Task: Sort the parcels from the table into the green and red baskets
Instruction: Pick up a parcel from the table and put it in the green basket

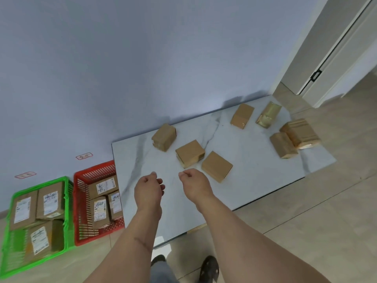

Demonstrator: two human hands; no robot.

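Brown parcels lie spread on the white marble table (244, 160) in front of us. We hold both our hands low over its near part. Our left hand (148, 190) has its fingers loosely curled and holds nothing. Our right hand (196, 184) is the same, fingers curled in a soft way, with nothing in it. Three parcels sit close together just past our hands: the nearest parcel (217, 166), the middle parcel (190, 153) beside it, and the far left parcel (164, 137) near the wall. Four more sit well apart from these at the right end of the table: one small parcel (242, 116), one shiny taped parcel (268, 114), and two parcels (284, 145) touching each other by the table's edge. On the floor to our left stands the red basket (81, 201), right beside the table, with labelled parcels inside. Just beside that is the green basket (67, 221), which also holds labelled parcels.
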